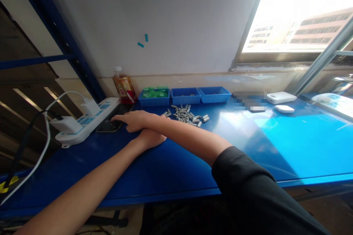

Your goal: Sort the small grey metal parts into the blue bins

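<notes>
My right hand [134, 120] reaches across to the left, fingers stretched out, its fingertips resting on a dark phone [108, 127] that lies flat on the blue table [289, 143]. The right forearm, in a black sleeve pushed up, crosses over my left hand [152, 138]. That hand rests on the table under the right wrist, its fingers hidden. A pile of several small metal cylinders [188, 115] lies just right of my right hand.
A white power strip [82, 124] with two chargers and cables sits left of the phone. Along the wall stand a drink bottle [124, 89] and three blue bins [185, 96], the left one holding green pieces. Two white devices [281, 97] lie at the right.
</notes>
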The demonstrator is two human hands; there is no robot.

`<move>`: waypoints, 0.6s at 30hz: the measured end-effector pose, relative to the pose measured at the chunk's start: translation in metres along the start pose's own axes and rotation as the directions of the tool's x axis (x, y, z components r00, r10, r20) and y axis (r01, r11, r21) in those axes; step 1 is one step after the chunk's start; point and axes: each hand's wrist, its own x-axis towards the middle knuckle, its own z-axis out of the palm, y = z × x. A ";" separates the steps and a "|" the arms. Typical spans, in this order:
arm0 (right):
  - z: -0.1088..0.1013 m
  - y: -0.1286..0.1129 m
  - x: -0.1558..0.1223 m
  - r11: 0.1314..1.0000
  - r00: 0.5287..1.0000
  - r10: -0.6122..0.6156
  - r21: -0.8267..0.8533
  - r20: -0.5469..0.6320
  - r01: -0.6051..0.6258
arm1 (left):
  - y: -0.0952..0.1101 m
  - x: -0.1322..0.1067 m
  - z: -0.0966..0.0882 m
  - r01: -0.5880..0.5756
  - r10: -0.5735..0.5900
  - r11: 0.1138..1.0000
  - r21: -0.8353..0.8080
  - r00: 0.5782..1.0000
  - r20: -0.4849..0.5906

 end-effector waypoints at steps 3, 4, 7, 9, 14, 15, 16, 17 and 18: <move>0.002 0.001 0.000 1.000 1.000 0.015 0.006 -0.017 -0.015 | 0.001 0.000 -0.001 0.000 0.000 1.000 -0.007 1.000 0.017; 0.003 0.000 0.002 1.000 1.000 0.023 0.006 -0.014 -0.023 | 0.000 0.000 0.000 -0.004 0.004 1.000 -0.020 1.000 0.016; 0.005 0.000 0.006 0.999 0.999 0.036 0.007 0.017 -0.036 | -0.004 0.000 0.002 -0.029 0.029 0.998 -0.062 1.000 -0.004; 0.006 0.000 0.008 0.999 0.999 0.032 0.011 0.035 -0.032 | -0.007 0.000 0.004 -0.047 0.046 0.996 -0.078 0.999 -0.019; 0.006 0.000 0.004 0.999 1.000 0.029 0.023 -0.006 -0.029 | -0.005 0.001 0.005 -0.033 0.033 0.998 -0.053 0.999 -0.009; 0.006 0.000 0.004 0.999 0.999 0.032 0.023 -0.006 -0.031 | -0.005 0.001 0.005 -0.028 0.027 0.999 -0.032 1.000 -0.005; 0.006 0.000 0.003 0.999 0.999 0.035 0.024 -0.004 -0.034 | -0.004 0.002 0.005 -0.025 0.025 1.000 -0.008 1.000 -0.002; 0.006 -0.001 0.002 0.999 0.999 0.037 0.026 -0.001 -0.037 | -0.004 0.002 0.005 -0.027 0.027 1.000 0.016 1.000 0.001; 0.006 -0.001 0.002 0.999 0.999 0.041 0.031 0.002 -0.041 | -0.003 0.002 0.005 -0.034 0.034 0.999 0.037 0.999 0.006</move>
